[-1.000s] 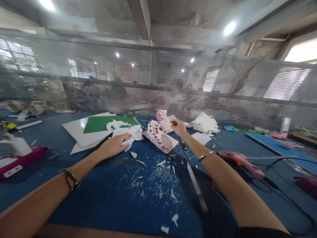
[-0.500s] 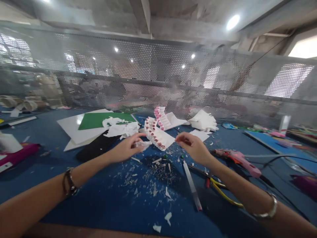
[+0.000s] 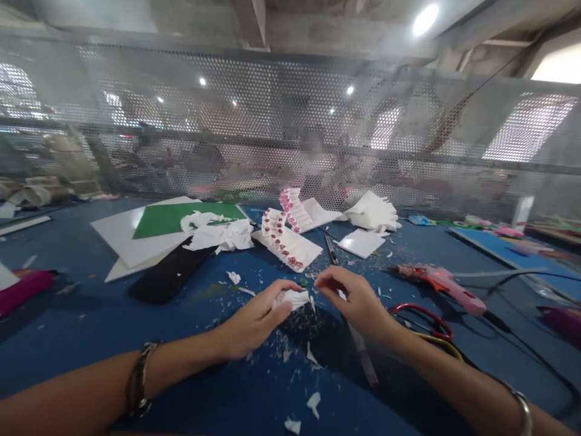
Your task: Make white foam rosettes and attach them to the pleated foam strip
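A small crumpled piece of thin white paper (image 3: 294, 299) is held between the thumb and fingers of my left hand (image 3: 261, 312), low over the blue table. My right hand (image 3: 356, 300) is just to its right, with curved fingers and a small gap by the thumb. I see nothing held in it, and it does not touch the paper. Beyond my hands lies a white paper strip (image 3: 297, 245) with dark red dots along its curled, pleated edge. Behind that stands a similar pleated paper with pink dots (image 3: 290, 206). A pen-like clear tube (image 3: 365, 360) lies partly under my right hand.
A pink glue gun (image 3: 445, 287) with its cable and red-and-yellow-handled tools (image 3: 426, 321) lie right. Torn white paper (image 3: 222, 236), a green sheet (image 3: 158, 221) and a black flat object (image 3: 167, 278) lie left. A craft knife (image 3: 331, 249) lies ahead. A perforated metal screen (image 3: 254, 133) rises behind.
Both hands have come nearer to me, away from the red-dotted strip. My right hand is now clear of the strip's corner. My left hand has brought its crumpled paper down and right.
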Tool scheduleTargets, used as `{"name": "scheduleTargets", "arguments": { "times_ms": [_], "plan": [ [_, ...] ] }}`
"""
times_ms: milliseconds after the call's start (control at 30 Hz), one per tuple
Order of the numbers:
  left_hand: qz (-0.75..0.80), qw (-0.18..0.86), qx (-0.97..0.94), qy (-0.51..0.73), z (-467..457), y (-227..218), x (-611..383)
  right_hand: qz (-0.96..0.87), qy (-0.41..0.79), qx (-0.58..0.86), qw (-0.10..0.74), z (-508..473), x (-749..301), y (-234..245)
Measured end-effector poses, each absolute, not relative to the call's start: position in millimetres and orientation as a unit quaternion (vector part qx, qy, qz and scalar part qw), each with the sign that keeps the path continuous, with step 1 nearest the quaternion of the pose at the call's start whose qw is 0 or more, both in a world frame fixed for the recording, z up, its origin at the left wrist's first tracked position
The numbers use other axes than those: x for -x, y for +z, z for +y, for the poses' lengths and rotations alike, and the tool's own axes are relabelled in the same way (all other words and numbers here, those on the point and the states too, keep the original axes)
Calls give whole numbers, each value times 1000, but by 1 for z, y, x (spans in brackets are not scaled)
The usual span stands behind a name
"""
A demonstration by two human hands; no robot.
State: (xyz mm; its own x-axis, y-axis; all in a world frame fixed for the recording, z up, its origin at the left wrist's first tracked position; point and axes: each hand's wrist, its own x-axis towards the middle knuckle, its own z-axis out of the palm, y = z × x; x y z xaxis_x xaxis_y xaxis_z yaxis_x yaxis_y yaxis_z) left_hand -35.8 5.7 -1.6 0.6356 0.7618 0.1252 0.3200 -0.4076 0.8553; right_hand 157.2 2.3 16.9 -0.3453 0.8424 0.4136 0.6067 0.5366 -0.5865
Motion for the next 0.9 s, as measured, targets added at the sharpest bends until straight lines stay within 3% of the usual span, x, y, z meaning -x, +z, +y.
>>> {"name": "scheduleTargets", "arguments": {
  "times_ms": [333, 500, 900],
  "plan": [
    [344, 427, -791, 271, 1, -2, 26, -755, 347, 441, 341, -13, -144, 10],
    [344, 436, -793, 252, 3, -5, 25, -721, 370, 453, 372, -14, -138, 5],
    [324, 490, -757, 287, 2, -5, 23, -768, 339, 427, 336, -15, -140, 0]
  ]
}}
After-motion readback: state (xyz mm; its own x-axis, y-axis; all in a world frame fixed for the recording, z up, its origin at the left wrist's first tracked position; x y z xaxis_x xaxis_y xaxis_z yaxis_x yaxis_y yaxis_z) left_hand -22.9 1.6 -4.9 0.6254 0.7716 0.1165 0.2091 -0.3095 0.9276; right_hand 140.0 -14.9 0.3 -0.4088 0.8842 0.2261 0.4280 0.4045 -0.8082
